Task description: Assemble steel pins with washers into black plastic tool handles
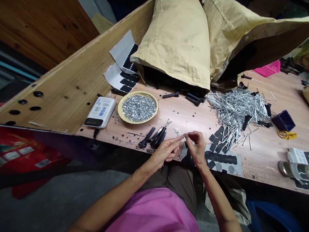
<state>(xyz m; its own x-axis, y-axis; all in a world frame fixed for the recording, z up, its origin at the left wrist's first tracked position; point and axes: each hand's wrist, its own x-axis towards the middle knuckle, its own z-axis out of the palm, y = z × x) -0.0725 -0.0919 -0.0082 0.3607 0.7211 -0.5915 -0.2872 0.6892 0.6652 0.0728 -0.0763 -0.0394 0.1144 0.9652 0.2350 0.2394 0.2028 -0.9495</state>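
Observation:
My left hand (pixel 167 149) is closed around a thin metal bolt (pixel 182 137), most of it hidden by the fingers. The fingertips of my right hand (pixel 196 146) pinch at the bolt's end; what they hold there is too small to make out. Just behind the hands lies a small heap of washers (pixel 177 131). Left of my left hand, several black plastic parts with metal bolts through them (pixel 158 135) lie together near the table edge. Under and right of my right hand is a sheet of black adhesive pads (pixel 220 158), some of them loose.
A yellow bowl (pixel 120 116) full of washers stands left, beside a white power bank (pixel 100 111). Right is a big pile of bolts (pixel 238 111). Paper sacks (pixel 178 42) lie at the back. A dark blue box (pixel 283 120) and a glass jar (pixel 287 169) are far right.

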